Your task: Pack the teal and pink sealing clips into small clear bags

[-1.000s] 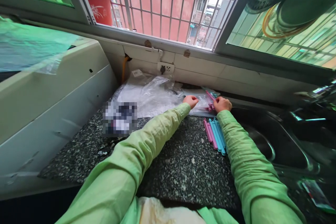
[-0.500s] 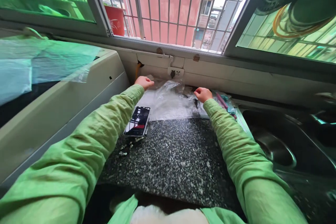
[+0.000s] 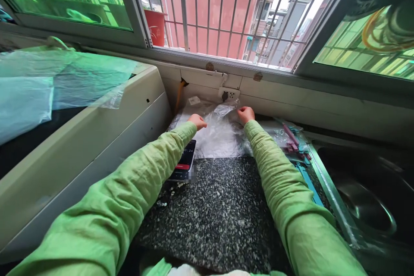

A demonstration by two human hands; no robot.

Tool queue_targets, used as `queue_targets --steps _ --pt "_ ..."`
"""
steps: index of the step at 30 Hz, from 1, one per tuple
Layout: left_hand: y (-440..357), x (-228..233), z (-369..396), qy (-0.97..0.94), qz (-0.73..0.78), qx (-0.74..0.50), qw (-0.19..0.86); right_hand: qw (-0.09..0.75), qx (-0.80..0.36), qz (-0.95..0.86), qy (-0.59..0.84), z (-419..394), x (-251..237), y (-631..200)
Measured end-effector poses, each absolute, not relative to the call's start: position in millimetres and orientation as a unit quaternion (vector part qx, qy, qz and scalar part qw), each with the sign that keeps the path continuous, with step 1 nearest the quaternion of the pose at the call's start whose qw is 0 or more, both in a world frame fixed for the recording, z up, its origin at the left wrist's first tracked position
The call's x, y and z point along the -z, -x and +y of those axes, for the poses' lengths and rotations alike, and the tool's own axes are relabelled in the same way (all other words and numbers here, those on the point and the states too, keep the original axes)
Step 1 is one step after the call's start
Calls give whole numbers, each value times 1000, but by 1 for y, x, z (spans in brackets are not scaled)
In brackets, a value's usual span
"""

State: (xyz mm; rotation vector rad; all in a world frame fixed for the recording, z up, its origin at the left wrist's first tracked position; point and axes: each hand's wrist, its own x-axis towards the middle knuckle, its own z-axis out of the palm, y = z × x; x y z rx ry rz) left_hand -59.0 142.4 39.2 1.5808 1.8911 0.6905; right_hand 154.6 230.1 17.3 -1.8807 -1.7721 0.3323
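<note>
We've got both hands on the clear plastic bag [image 3: 215, 136] at the back of the counter [image 3: 220, 207]: left hand [image 3: 197, 120] and right hand [image 3: 246, 114] each pinching an edge. Best to tug evenly so it spreads flat, keeping clear of the phone [image 3: 184, 166] just below our left grip.

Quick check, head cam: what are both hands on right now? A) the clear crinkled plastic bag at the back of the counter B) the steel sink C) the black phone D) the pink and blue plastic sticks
A: the left hand and the right hand both rest on the clear crinkled plastic bag by the wall, while the pink and blue plastic sticks lie untouched to the right and the black phone sits under the left sleeve.
</note>
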Motion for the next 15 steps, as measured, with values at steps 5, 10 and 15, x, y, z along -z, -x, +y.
queue_targets --steps 5,10,15 --pt "66 -46 134 -585 723 -236 280 335 -94 -647 679 220 -44 -171" --pt "54 -46 119 -600 722 -197 284 490 -121 -653 565 184 -74 -188" --pt "25 -29 111 -620 704 -237 253 543 -178 -664 482 124 -93 -197"
